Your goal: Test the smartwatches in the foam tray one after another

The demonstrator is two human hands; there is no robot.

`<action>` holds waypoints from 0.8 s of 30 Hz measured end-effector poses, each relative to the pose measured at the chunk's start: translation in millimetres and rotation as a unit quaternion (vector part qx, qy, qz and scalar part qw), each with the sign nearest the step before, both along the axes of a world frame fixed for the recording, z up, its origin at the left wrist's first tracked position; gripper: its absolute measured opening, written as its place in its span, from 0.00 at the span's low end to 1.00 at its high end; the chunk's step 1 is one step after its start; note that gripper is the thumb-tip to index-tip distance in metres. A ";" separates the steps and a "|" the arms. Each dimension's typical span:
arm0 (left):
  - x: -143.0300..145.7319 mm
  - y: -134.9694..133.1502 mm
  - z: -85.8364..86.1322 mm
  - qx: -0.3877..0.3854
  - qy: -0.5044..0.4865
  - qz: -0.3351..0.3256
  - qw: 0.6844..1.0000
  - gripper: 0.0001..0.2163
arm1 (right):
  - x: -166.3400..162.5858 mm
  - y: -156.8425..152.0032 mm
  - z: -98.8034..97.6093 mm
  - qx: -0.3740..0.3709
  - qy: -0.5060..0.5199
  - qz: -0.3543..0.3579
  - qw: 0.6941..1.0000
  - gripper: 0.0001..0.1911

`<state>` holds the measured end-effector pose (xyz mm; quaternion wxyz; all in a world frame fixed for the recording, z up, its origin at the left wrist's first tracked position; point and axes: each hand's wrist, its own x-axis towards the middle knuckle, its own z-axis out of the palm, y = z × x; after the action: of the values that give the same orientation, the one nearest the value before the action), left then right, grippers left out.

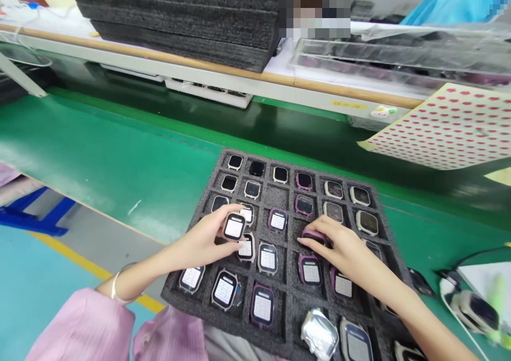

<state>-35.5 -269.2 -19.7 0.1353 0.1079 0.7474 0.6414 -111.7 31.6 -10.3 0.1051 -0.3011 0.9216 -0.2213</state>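
Note:
A black foam tray (275, 196) with square pockets holds rows of strapless smartwatches, some with lit white screens and others dark. Between the thumb and fingers of my left hand (209, 236) is a smartwatch with a lit screen (234, 226), raised over the tray's left side. My right hand (339, 241) pinches a purple smartwatch (315, 236) at a pocket right of the middle; the fingers partly cover it. Just below that sits another purple-framed watch (310, 270) with its screen lit. A silvery, shiny-faced watch (319, 333) lies near the front edge.
The tray rests on a green work surface (120, 153). A raised shelf (223, 65) behind bears a stack of black foam sheets (179, 20) and clear plastic trays (391, 57). A sheet with red marks (451, 126) hangs at right, above a watch and cable (475, 310).

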 end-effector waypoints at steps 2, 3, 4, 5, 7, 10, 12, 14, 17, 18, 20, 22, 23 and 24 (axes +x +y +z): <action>7.2 -15.0 0.5 -0.150 0.079 0.004 0.986 0.22 | 2.1 -2.2 4.8 -0.052 -0.013 -0.017 0.998 0.14; 10.3 -22.2 1.2 -0.201 0.105 -0.010 0.974 0.21 | 3.0 -3.3 7.6 -0.087 -0.025 -0.038 0.995 0.15; 12.8 -28.6 2.1 -0.241 0.122 -0.028 0.963 0.20 | 3.8 -4.5 10.6 -0.122 -0.048 -0.064 0.989 0.15; 14.5 -34.1 3.4 -0.272 0.135 -0.044 0.952 0.19 | 4.4 -6.0 13.9 -0.155 -0.078 -0.093 0.980 0.17; 15.4 -41.9 7.1 -0.319 0.157 -0.070 0.932 0.21 | 4.8 -10.0 21.3 -0.201 -0.128 -0.147 0.960 0.18; 9.2 -45.8 12.5 -0.358 0.186 -0.064 0.913 0.26 | 3.5 -17.6 31.8 -0.257 -0.157 -0.193 0.934 0.19; 0.0 -43.2 12.7 -0.381 0.195 -0.024 0.904 0.23 | 1.7 -22.9 36.6 -0.305 -0.187 -0.192 0.914 0.22; -12.0 -36.7 8.7 -0.423 0.203 0.022 0.883 0.16 | 0.0 -27.2 38.8 -0.349 -0.237 -0.178 0.889 0.26; -29.2 -23.6 -1.6 -0.494 0.214 0.048 0.841 0.14 | -1.3 -29.9 38.7 -0.396 -0.294 -0.167 0.854 0.29; -33.4 -20.0 -4.7 -0.505 0.211 0.054 0.835 0.13 | -1.3 -29.5 38.2 -0.407 -0.303 -0.165 0.846 0.29; -38.4 -16.1 -8.5 -0.497 0.196 0.067 0.843 0.12 | -0.9 -26.7 37.2 -0.422 -0.311 -0.163 0.836 0.28; -39.8 -17.2 -9.2 -0.458 0.172 0.079 0.869 0.11 | -0.1 -22.5 36.7 -0.427 -0.311 -0.159 0.834 0.26; -39.8 -18.9 -8.7 -0.432 0.158 0.083 0.884 0.10 | 0.2 -20.4 36.6 -0.426 -0.311 -0.157 0.835 0.25; -39.6 -20.8 -7.9 -0.401 0.145 0.086 0.900 0.09 | 0.4 -18.6 36.5 -0.424 -0.310 -0.156 0.836 0.24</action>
<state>-75.1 -290.0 -27.5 0.0023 0.0716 0.9592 0.2736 -111.3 12.9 26.1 0.2117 -0.0843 0.6910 -0.6860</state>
